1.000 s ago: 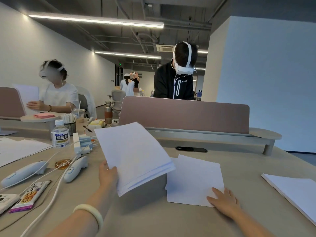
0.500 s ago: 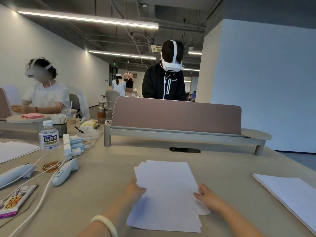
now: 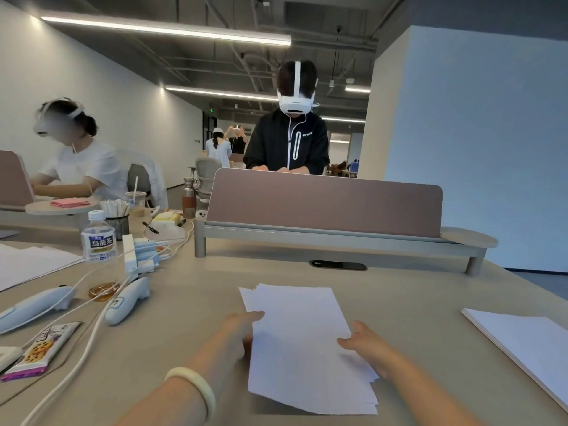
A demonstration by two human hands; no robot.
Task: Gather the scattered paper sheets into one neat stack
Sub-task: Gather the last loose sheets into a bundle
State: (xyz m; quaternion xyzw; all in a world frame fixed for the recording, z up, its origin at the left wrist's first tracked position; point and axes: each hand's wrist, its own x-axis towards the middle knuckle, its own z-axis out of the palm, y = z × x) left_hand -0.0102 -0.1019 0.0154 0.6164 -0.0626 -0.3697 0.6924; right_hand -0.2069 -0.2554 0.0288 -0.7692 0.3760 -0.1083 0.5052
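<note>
Squared up tighter than before: paper stack (image 3: pixel 302 348), flanked by left hand (image 3: pixel 238 332) and right hand (image 3: pixel 365 345), straight-fingered, pressing its side edges.

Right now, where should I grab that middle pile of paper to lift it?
Take the paper stack by its two long side edges, one grip from each side, where the left hand and right hand touch it. It lies flat with corners fanned, so pressing inward should even them.
</note>
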